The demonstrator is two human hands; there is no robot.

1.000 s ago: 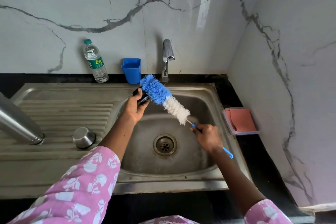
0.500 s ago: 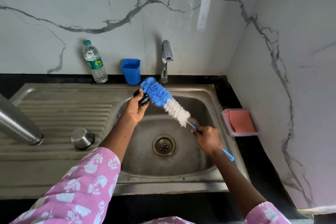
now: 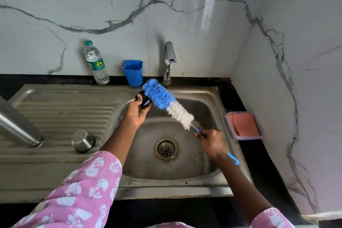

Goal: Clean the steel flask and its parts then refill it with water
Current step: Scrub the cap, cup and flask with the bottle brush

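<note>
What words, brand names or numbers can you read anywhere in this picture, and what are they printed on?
Clear plastic water bottle with a teal cap: its green label bears a yellow logo and small print, too blurred to read.
Blue plastic cup, chrome tap, blue-and-white bottle brush, clear box with pink lid: no text visible.

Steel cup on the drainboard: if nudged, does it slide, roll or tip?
The steel cup sits mouth-down and squat on the ribbed drainboard, so tipping seems unlikely. Smooth steel on a possibly wet surface would probably slide. Knocked onto its side, its round wall would likely roll.
</note>
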